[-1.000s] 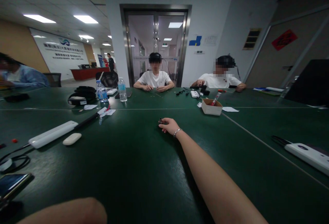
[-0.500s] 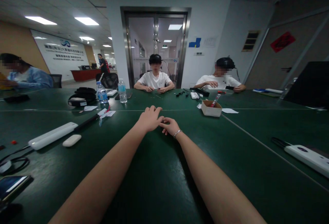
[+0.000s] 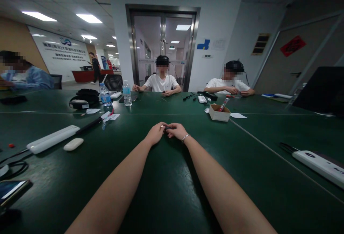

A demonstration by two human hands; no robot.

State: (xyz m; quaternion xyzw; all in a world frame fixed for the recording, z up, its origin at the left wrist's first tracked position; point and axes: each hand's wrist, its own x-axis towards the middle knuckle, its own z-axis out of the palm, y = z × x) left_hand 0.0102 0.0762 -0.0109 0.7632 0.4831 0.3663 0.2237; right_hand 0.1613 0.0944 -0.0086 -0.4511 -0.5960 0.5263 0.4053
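Both my hands meet over the green table [image 3: 172, 176], at the middle of the view. A small dark object [image 3: 168, 128] shows between their fingertips; its kind is too small to tell. My right hand [image 3: 177, 131], with a silvery bracelet [image 3: 185, 138] at the wrist, pinches the object between thumb and fingers. From the other side, my left hand [image 3: 156, 134] is closed with its fingertips at the object's left end. A tiny bright spot shows at the left fingers, too small to name.
Left lie a white power strip [image 3: 53, 139], a white oval case [image 3: 73, 144] and a phone [image 3: 12, 191]. Two water bottles [image 3: 127, 93] stand farther back. Right of my hands is a small open box [image 3: 219, 113]; another white strip [image 3: 319, 164] lies far right. Co-workers [image 3: 162, 80] sit opposite.
My left hand, spread above before, has come down and closed its fingers at the small dark object. My right hand has stayed nearly in place. The co-worker opposite has moved one hand outward.
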